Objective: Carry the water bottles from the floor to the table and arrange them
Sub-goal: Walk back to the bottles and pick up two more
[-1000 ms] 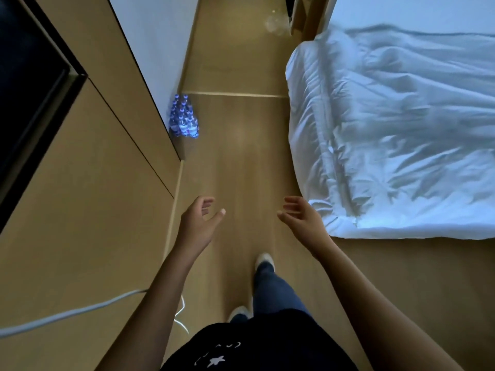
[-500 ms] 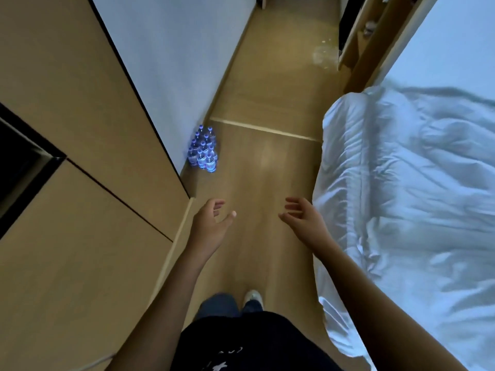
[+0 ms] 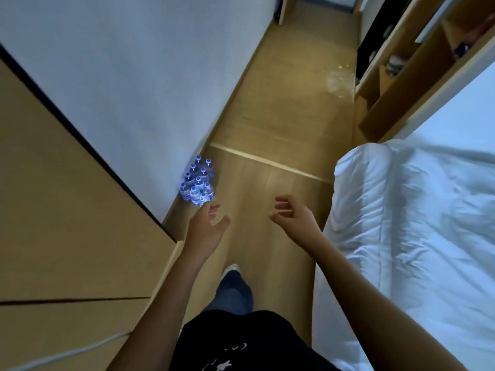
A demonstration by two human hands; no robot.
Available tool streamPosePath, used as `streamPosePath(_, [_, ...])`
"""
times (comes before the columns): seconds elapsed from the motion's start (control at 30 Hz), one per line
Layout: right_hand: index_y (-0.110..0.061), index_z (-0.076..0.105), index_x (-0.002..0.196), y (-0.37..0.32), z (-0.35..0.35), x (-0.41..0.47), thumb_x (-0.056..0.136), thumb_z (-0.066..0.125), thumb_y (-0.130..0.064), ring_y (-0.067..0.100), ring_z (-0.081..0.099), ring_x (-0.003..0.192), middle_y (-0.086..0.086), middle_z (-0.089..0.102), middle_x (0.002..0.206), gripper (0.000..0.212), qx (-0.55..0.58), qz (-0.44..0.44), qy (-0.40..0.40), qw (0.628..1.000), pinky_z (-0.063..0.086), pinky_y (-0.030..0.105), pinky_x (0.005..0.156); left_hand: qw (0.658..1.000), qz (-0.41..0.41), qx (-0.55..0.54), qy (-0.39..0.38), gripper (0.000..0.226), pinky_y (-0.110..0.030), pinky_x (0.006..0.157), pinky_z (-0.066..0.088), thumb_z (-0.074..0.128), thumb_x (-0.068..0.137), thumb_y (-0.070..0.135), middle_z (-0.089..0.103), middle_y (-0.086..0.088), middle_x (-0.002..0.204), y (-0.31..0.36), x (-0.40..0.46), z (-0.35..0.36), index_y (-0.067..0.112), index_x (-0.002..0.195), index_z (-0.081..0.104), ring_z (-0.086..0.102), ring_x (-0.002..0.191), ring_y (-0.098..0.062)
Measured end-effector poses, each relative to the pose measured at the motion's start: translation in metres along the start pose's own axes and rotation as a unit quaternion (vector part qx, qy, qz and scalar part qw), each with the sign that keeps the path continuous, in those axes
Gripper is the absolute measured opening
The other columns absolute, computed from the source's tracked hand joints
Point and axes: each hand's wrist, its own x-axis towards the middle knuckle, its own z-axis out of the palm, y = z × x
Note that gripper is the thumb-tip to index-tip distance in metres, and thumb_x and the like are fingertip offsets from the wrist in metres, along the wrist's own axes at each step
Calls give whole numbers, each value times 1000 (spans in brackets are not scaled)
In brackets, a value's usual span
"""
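Note:
Several small clear water bottles (image 3: 198, 183) with blue caps stand packed together on the wooden floor, against the foot of the white wall. My left hand (image 3: 206, 227) is held out just below and to the right of them, fingers apart and empty, its fingertips overlapping the nearest bottle in the view. My right hand (image 3: 293, 216) hangs further right over bare floor, fingers loosely curled, holding nothing. No table is in view.
A wooden cabinet (image 3: 67, 223) lines the left side. A bed with white crumpled sheets (image 3: 412, 223) fills the right. Between them runs a narrow strip of wooden floor (image 3: 267, 188). Open wooden shelving (image 3: 407, 65) stands at the far right. My foot (image 3: 231, 270) is forward.
I have walked forward along the aisle. The bottles have drawn much closer and now sit just beyond my left hand. Both hands stay empty and outstretched.

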Motion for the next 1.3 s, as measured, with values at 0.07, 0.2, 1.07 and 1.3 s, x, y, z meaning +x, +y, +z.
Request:
streamPosePath(0.07, [-25, 53, 130, -20, -7, 43, 90, 68, -33, 10, 61, 104, -7, 61, 117, 44, -4, -3, -6, 1000, 48, 17, 74, 1000, -3, -3, 7, 34, -26, 91, 43, 69, 88, 14, 57, 6, 116, 15, 41, 0, 13, 120, 55, 55, 111, -14])
streamPosePath(0.2, [-22, 54, 131, -58, -14, 119, 90, 68, -27, 13, 61, 106, -4, 61, 118, 43, -12, -15, -26, 999, 51, 25, 84, 999, -9, -5, 33, 29, -7, 75, 39, 70, 87, 15, 60, 5, 114, 37, 110, -5, 19, 112, 56, 55, 105, -9])
streamPosePath(1.07, [-21, 56, 131, -122, -42, 511, 90, 69, -25, 12, 62, 109, -2, 63, 123, 43, -149, -115, -376, 907, 45, 14, 73, 907, -213, -56, 360, 34, -21, 77, 39, 73, 85, 23, 62, 6, 101, 95, 374, 87, 12, 114, 62, 57, 92, -9])
streamPosePath(1.3, [-19, 56, 129, -103, 7, 555, 90, 70, -24, 13, 62, 109, 1, 63, 126, 42, -197, -117, -434, 871, 45, 14, 69, 872, -282, -82, 391, 36, -25, 81, 41, 71, 86, 18, 60, 4, 107, 49, 389, 94, 8, 119, 59, 56, 97, -13])
